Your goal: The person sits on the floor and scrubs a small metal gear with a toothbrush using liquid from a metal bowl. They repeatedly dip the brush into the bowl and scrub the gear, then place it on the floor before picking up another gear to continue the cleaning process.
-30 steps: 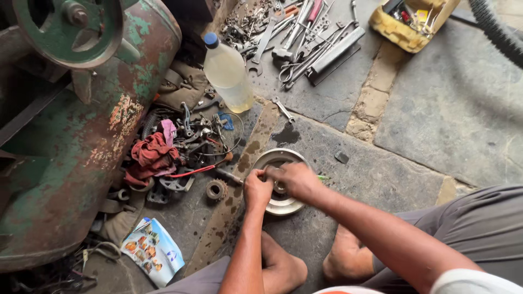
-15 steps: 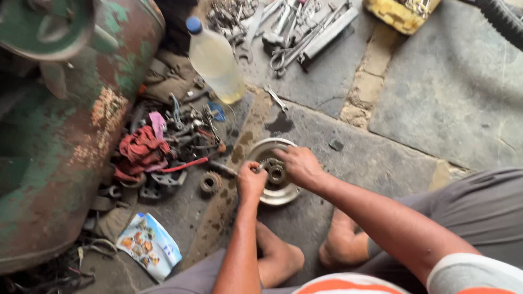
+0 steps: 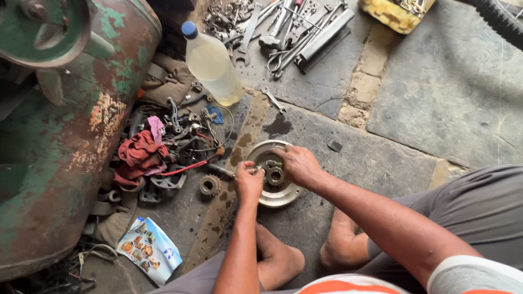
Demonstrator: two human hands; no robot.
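Note:
A round silver metal disc point(image 3: 283, 197) lies flat on the stone floor in front of my bare feet. A dark toothed hub point(image 3: 275, 176) sits at its centre. My left hand point(image 3: 248, 184) is at the disc's left edge, closed around a thin metal tool point(image 3: 220, 170) whose shaft sticks out to the left. My right hand point(image 3: 298, 166) rests over the disc's upper right part. Its fingertips pinch a small metal part point(image 3: 271, 163) just above the hub.
A small gear point(image 3: 209, 185) lies left of the disc, beside a red rag point(image 3: 140, 155) and a heap of parts. A plastic bottle of pale liquid point(image 3: 213, 65), spanners point(image 3: 294, 32), a yellow tray point(image 3: 395, 12) and a rusty green tank point(image 3: 60, 136) surround the spot. A printed packet point(image 3: 148, 247) lies near left.
My hands have drawn slightly apart over the disc, which uncovers the hub between them. The view has shifted a little; the disc stays in place.

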